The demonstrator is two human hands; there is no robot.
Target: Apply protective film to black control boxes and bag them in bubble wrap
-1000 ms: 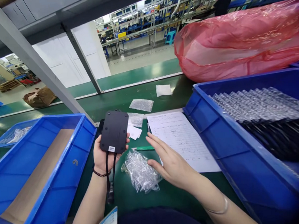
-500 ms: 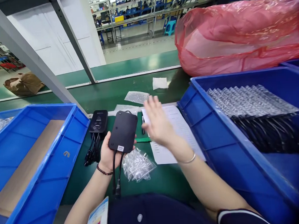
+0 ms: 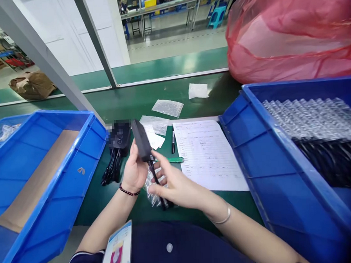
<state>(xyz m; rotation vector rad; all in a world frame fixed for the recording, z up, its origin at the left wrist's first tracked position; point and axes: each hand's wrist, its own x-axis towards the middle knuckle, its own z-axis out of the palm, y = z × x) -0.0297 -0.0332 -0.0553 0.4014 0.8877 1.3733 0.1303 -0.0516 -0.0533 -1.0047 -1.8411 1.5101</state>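
Note:
A flat black electronic box (image 3: 142, 141) with cables, much like a power adapter, is tilted on edge in my left hand (image 3: 135, 167), whose fingers are wrapped round its lower end. My right hand (image 3: 174, 182) is at that same end: the index finger touches the box's bottom corner, and the other fingers curl round its black cables (image 3: 154, 173). Under the hands lies a heap of small clear plastic bags (image 3: 151, 193), partly hidden. To the left rests a second black box (image 3: 119, 136) with its cables bundled below it.
A blue bin (image 3: 85, 152) with a cardboard sheet stands left. Another blue bin (image 3: 237, 136) on the right holds bubble-wrapped pieces with black cables. Printed paper (image 3: 209, 153), a black marker (image 3: 173, 142), a green pen-like tool (image 3: 175, 160) and bubble-wrap sheets (image 3: 167, 107) lie between. A red plastic bag (image 3: 291, 39) sits behind.
My right hand has come down and left from above the paper to the box and its cables. My left hand has turned the box from face-on to edge-on. The view has shifted slightly.

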